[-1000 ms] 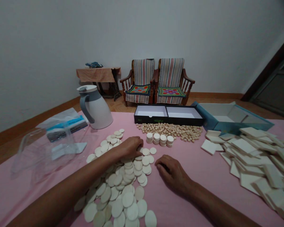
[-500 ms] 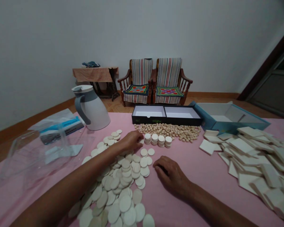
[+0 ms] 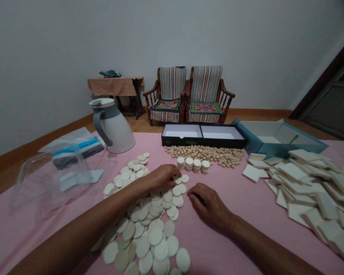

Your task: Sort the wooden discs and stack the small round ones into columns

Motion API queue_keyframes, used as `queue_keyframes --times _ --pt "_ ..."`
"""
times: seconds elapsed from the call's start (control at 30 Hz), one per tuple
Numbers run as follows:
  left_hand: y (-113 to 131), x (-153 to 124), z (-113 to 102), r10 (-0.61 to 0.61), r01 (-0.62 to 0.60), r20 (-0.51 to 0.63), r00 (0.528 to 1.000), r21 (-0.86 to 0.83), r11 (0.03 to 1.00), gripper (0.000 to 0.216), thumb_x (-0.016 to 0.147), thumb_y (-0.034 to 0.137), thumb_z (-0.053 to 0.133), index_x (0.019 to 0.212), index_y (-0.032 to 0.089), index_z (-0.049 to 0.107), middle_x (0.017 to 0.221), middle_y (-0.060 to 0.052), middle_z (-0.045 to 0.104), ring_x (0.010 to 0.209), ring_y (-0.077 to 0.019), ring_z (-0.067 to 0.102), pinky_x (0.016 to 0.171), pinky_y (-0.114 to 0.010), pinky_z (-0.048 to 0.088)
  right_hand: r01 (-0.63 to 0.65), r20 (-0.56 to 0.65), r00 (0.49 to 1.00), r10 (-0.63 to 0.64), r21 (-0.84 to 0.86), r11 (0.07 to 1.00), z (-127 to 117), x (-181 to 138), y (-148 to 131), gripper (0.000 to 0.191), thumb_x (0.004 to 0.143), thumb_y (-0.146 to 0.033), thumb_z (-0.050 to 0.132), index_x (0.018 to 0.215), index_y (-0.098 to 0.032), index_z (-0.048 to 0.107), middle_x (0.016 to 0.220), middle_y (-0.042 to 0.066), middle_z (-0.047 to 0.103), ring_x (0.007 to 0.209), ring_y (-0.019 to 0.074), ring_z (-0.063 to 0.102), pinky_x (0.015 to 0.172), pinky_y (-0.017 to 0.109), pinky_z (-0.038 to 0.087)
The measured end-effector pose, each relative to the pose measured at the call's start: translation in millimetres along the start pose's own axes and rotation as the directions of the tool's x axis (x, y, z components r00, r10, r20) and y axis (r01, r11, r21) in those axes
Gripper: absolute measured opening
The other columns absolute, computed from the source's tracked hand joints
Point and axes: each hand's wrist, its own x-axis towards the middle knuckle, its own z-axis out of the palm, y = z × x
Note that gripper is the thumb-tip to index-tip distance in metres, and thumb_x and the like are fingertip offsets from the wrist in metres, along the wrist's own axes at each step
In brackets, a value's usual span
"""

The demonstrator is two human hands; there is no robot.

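Observation:
Many pale round wooden discs (image 3: 143, 244) lie in a loose heap on the pink cloth, partly under my left forearm. My left hand (image 3: 166, 176) is at the heap's far right edge, fingers bent down and pinched over a wooden disc (image 3: 177, 180); the fingertips partly hide it. Just beyond the fingers stands a row of short disc stacks (image 3: 197, 165). A loose disc (image 3: 185, 178) lies in front of them. My right hand (image 3: 208, 202) rests on the cloth to the right of the heap, fingers loosely curled in, with nothing visible in them.
Small wooden beads (image 3: 206, 154) spread before a black two-part box (image 3: 203, 142). At right are a blue box (image 3: 286, 149) and a pile of pale square tiles (image 3: 312, 191). A white jug (image 3: 119, 133), a blue-and-black carton (image 3: 78, 151) and clear plastic packaging (image 3: 43, 183) stand at left.
My left hand has moved from beside the leftmost stack back toward me, onto the loose discs. My right hand stays in place. The view has shifted slightly.

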Motion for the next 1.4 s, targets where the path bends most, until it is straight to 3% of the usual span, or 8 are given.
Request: queue_keyframes --times 0.3,0.53,0.67,0.77,0.9,1.0,1.1,1.4 --pt "-27.1 4.6 -13.0 -0.178 0.187 -0.170 0.969 0.038 0.982 0.025 0.072 0.021 0.063 0.096 0.017 0.063 0.091 -0.004 0.065 0.079 -0.0173 0.060 0.067 -0.023 0.044 -0.002 0.014 1.000 0.002 0.000 1.000 0.0 0.4 -1.3 0.015 0.089 -0.013 0.045 0.090 -0.019 0.058 0.080 0.004 0.058 0.077 0.0164 0.051 0.070 0.030 0.042" --pt "-40.5 20.3 -2.0 -0.200 0.209 -0.171 0.965 0.033 0.977 0.029 0.069 0.015 0.063 0.098 0.017 0.065 0.092 -0.004 0.068 0.082 -0.0186 0.062 0.071 -0.024 0.046 0.004 0.010 1.000 -0.004 0.005 1.000 0.8 1.1 0.4 0.014 0.090 -0.014 0.044 0.090 -0.018 0.058 0.081 0.004 0.057 0.077 0.0163 0.051 0.070 0.030 0.042" --pt "-38.1 12.7 -2.0 -0.209 0.215 -0.191 0.959 0.013 0.977 0.033 0.071 0.014 0.061 0.104 0.017 0.063 0.097 -0.005 0.068 0.084 -0.0180 0.062 0.072 -0.024 0.046 0.002 0.010 1.000 -0.002 -0.001 1.000 0.2 1.1 0.5 0.015 0.091 -0.014 0.043 0.090 -0.018 0.058 0.081 0.005 0.058 0.077 0.0163 0.051 0.070 0.030 0.042" --pt "-30.3 3.0 -7.6 -0.187 0.191 -0.195 0.963 0.002 0.982 0.024 0.077 0.016 0.057 0.100 0.016 0.064 0.097 -0.006 0.067 0.082 -0.0168 0.062 0.071 -0.024 0.046 0.004 0.011 1.000 -0.004 -0.002 1.000 -0.1 0.8 -0.1 0.015 0.090 -0.014 0.044 0.090 -0.018 0.058 0.081 0.005 0.058 0.078 0.0165 0.051 0.070 0.030 0.042" --pt "-12.9 -5.6 -11.8 -0.084 0.082 -0.077 0.994 -0.026 0.996 0.020 0.076 0.016 0.059 0.094 0.017 0.067 0.086 -0.003 0.068 0.073 -0.0139 0.061 0.065 -0.021 0.045 0.008 0.013 1.000 -0.008 -0.003 1.000 -0.4 0.7 -0.6 0.015 0.090 -0.014 0.044 0.090 -0.018 0.059 0.081 0.005 0.058 0.077 0.0166 0.052 0.070 0.030 0.043" --pt "-3.3 -5.7 -8.7 -0.012 0.012 0.004 1.000 -0.032 0.999 0.031 0.072 0.010 0.059 0.100 0.018 0.067 0.091 -0.005 0.066 0.073 -0.0136 0.061 0.064 -0.020 0.044 0.016 0.003 1.000 -0.016 -0.001 1.000 -0.2 0.6 0.0 0.015 0.090 -0.014 0.044 0.090 -0.018 0.059 0.080 0.004 0.058 0.077 0.0165 0.052 0.070 0.030 0.043" --pt "-1.0 -1.7 -3.1 0.023 -0.023 0.010 1.000 -0.013 1.000 0.034 0.070 0.008 0.059 0.102 0.017 0.066 0.096 -0.006 0.065 0.074 -0.0137 0.060 0.064 -0.020 0.044 0.019 -0.001 1.000 -0.019 -0.001 1.000 0.7 0.3 1.0 0.015 0.090 -0.014 0.044 0.089 -0.018 0.059 0.080 0.004 0.058 0.076 0.0162 0.052 0.069 0.030 0.043" --pt "0.2 3.2 7.9 -0.043 0.045 -0.023 0.999 0.070 0.997 0.029 0.067 0.015 0.063 0.096 0.015 0.067 0.090 -0.006 0.064 0.076 -0.0175 0.059 0.065 -0.023 0.043 0.039 -0.022 0.999 -0.039 -0.008 0.999 3.3 -0.7 3.9 0.016 0.090 -0.015 0.044 0.089 -0.019 0.059 0.079 0.004 0.057 0.076 0.0164 0.052 0.069 0.030 0.043"
